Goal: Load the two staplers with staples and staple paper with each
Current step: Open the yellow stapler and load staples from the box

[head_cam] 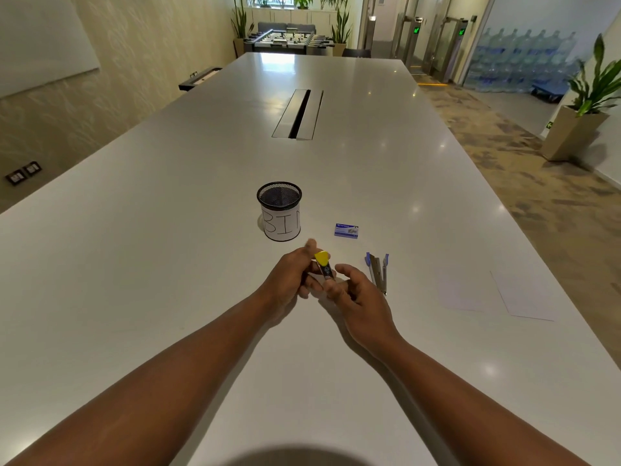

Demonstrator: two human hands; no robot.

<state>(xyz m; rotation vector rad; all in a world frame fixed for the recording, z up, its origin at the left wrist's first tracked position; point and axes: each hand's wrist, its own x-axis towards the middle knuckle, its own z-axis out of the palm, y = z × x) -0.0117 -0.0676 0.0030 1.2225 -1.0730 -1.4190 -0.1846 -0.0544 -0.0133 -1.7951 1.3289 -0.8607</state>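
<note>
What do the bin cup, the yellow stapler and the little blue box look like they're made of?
The bin cup looks like black wire mesh, see-through near its rim, with a white paper label wrapped round it. The yellow stapler, held in the left hand, seems to be shiny metal with a matte yellow plastic cap. The blue box looks like printed cardboard, judging by its flat, crisp edges.

— Lighting?
— Bright, even. Ceiling-light glare spots dot the glossy bench; window glare at its far end. Soft shadows under the arms.
— Defects?
— Wide-angle bending at edges; right-hand plant motion-blurred.
</note>
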